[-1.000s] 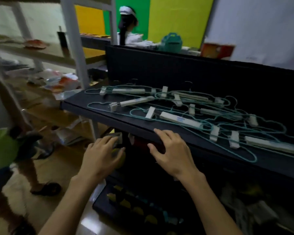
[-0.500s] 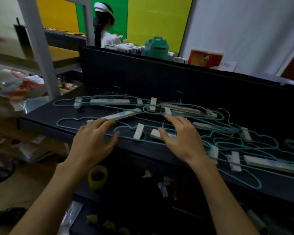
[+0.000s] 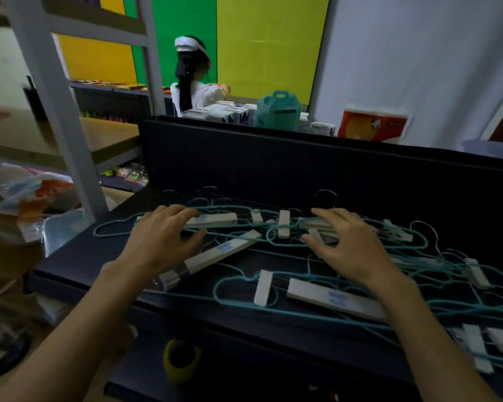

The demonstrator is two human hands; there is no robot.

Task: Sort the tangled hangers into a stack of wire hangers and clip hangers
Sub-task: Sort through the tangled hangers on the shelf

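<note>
The sorting looks barely begun: the whole tangle of hangers (image 3: pixel 317 268) lies spread across the dark counter (image 3: pixel 79 265), filling the middle and right of the frame, teal wire loops threaded through white clip bars, and I see no separate stack anywhere yet. Both hands are out over the pile. The left hand (image 3: pixel 163 242), left of centre, has its fingers spread and laid flat across a white clip bar (image 3: pixel 215 220) at the back of the heap, with another clip bar (image 3: pixel 218 255) angling out just below its palm. The right hand (image 3: pixel 349 248), right of centre, is spread too, fingertips reaching down toward the bars near the middle; whether they touch I can't tell. Neither hand is pinching anything. To my eye this is the choosing stage. The next move calls for closing on one hanger and easing it free slowly, since the wire loops cross one another and would likely drag neighbours along.
</note>
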